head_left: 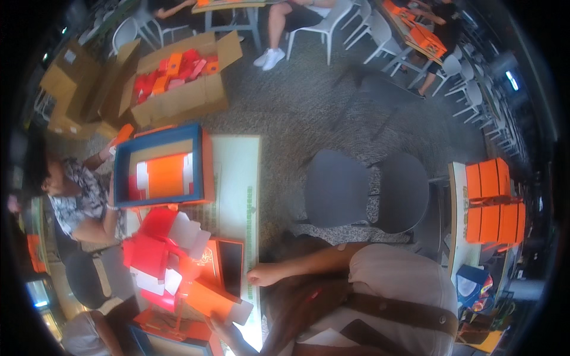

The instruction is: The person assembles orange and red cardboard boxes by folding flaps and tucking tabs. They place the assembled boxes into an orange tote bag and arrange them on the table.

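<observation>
At the lower edge, my left hand (224, 333) grips the underside of an orange folding carton (209, 298) with a pale end flap. My right hand (265, 275) is curled closed by the table's near edge, and nothing shows in it. Between them and the pile lies an orange box with a dark inside (231, 261). Beyond the carton, red cartons (148, 252) with white flaps lie heaped. Farther off, a large blue-rimmed orange box (198, 163) stands tilted, with an orange-and-white insert (166, 176) in it. A co-worker in a patterned shirt (80, 196) is at its left side.
A big cardboard box (184, 107) of red and orange cartons stands on the floor. Grey chairs (338, 190) are right of the white table (237, 172). Stacked orange boxes (493, 202) occupy a table at right. Another blue-rimmed box (169, 344) is at bottom left.
</observation>
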